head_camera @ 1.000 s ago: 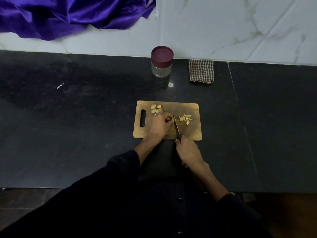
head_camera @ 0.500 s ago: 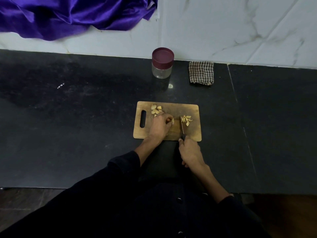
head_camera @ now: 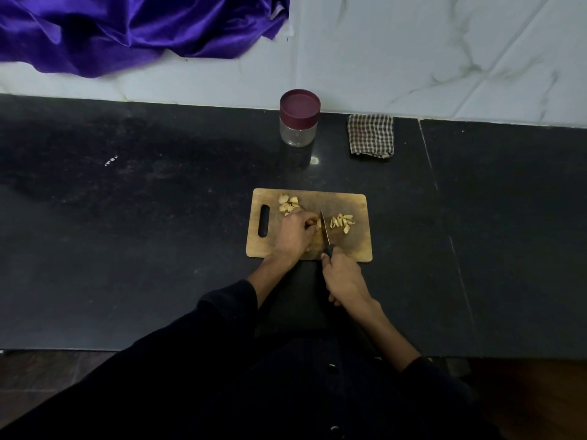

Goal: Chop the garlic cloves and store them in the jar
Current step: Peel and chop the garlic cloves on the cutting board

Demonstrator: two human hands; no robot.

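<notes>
A wooden cutting board (head_camera: 355, 246) lies on the black counter. Whole garlic cloves (head_camera: 288, 203) sit near its far left; chopped pieces (head_camera: 342, 222) lie to the right of the blade. My left hand (head_camera: 295, 235) pinches a garlic clove (head_camera: 317, 222) at its fingertips on the board. My right hand (head_camera: 343, 277) grips the dark handle of a knife (head_camera: 324, 229), whose blade stands right beside that clove. A clear jar (head_camera: 298, 131) with a maroon lid stands closed at the back, by the wall.
A folded checked cloth (head_camera: 371, 139) lies right of the jar by the wall. Purple satin fabric (head_camera: 127, 30) hangs over the marble wall at the top left. The counter's front edge runs just in front of my body.
The knife had swung right to the chopped pile, then came back left beside the clove in my left hand. The left hand stayed in place.
</notes>
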